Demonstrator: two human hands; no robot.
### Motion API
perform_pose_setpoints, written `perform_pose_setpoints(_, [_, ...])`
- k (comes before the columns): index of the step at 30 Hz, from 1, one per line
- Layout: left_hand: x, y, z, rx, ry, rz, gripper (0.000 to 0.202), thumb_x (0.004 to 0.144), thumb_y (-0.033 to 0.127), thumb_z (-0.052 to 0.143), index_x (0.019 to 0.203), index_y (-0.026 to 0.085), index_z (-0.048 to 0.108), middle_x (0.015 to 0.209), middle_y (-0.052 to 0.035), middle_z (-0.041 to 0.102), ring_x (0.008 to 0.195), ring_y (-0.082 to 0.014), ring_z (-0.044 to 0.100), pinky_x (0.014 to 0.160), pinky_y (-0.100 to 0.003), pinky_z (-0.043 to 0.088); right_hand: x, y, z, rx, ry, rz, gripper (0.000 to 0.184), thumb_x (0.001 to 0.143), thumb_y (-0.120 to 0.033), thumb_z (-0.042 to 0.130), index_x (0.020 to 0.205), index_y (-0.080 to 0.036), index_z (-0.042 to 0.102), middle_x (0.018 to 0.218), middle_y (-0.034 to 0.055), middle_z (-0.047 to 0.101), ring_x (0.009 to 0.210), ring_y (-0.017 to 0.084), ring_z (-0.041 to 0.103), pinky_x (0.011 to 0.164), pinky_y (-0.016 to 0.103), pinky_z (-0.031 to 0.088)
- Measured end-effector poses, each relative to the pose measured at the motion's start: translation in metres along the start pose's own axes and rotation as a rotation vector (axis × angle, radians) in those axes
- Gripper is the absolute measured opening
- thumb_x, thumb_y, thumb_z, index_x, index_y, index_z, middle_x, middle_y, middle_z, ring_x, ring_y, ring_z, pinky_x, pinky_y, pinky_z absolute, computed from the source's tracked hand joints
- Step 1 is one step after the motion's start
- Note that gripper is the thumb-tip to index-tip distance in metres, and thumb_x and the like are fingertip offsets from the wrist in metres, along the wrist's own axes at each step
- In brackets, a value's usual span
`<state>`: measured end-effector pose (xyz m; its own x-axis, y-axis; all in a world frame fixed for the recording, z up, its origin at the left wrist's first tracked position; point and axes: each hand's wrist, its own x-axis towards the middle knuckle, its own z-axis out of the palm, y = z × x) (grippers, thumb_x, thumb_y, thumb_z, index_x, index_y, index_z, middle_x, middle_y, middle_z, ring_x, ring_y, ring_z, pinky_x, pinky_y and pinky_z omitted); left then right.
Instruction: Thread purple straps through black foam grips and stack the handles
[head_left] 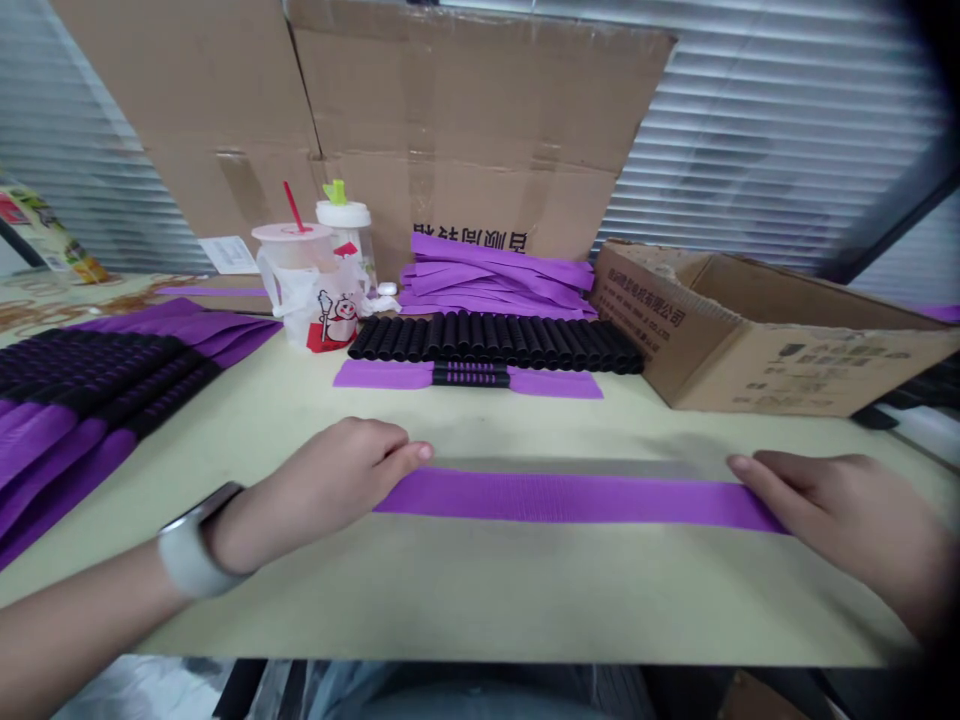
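A purple strap [577, 498] is stretched flat between my two hands, just over the table top. My left hand [349, 465], with a watch on its wrist, is closed on the strap's left end. The right end is pinched in my right hand [847, 505]. Beyond the strap lies another purple strip with a black ribbed sleeve [471, 375] around its middle. Behind that, a row of black ribbed tubes [499, 338] lies side by side. A pile of loose purple straps [495, 275] rests behind the tubes.
At the left lie several purple straps with black sleeves [142, 375]. A pink-lidded cup [300, 290] and a white-lidded bottle [364, 240] stand at the back. An open cardboard box [795, 365] sits at the right. Tall cardboard [465, 110] screens the back. The table's front edge is near me.
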<state>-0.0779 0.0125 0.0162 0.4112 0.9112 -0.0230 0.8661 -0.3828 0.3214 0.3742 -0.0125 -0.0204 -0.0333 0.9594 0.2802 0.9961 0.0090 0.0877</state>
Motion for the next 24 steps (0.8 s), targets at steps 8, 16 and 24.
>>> perform_pose_setpoints(8, [0.018, 0.014, 0.002, 0.178, 0.086, 0.138, 0.026, 0.087, 0.022, 0.037, 0.101, 0.016, 0.058, 0.098, -0.0100, 0.066, 0.091, -0.0267, 0.062, 0.080, -0.040, 0.044, 0.017, -0.009, 0.005, -0.045, 0.026, -0.201, 0.063, 0.097, -0.050, 0.023, 0.107, -0.007, 0.068, 0.119, 0.0205, 0.060, 0.108, 0.035, 0.057, 0.096, 0.048, 0.043])
perform_pose_setpoints(16, [0.011, 0.028, 0.040, 0.149, -0.288, 0.519, 0.073, 0.088, 0.043, 0.053, 0.150, 0.017, 0.025, 0.158, -0.0127, 0.016, 0.145, -0.0316, 0.015, 0.117, -0.050, 0.015, -0.022, -0.099, 0.003, 0.279, -0.333, -0.672, 0.069, 0.099, -0.054, 0.035, 0.154, -0.025, 0.006, 0.158, 0.0070, 0.007, 0.143, 0.030, 0.012, 0.114, 0.056, 0.021])
perform_pose_setpoints(24, [0.008, 0.030, 0.041, 0.141, -0.335, 0.441, 0.074, 0.090, 0.051, 0.048, 0.152, 0.020, 0.022, 0.158, -0.0111, 0.004, 0.146, -0.0314, 0.005, 0.118, -0.054, 0.008, -0.025, -0.014, 0.020, 0.307, -0.381, -0.375, 0.057, 0.099, -0.056, 0.033, 0.151, -0.039, 0.017, 0.157, -0.0041, 0.010, 0.143, 0.029, 0.010, 0.116, 0.057, 0.014])
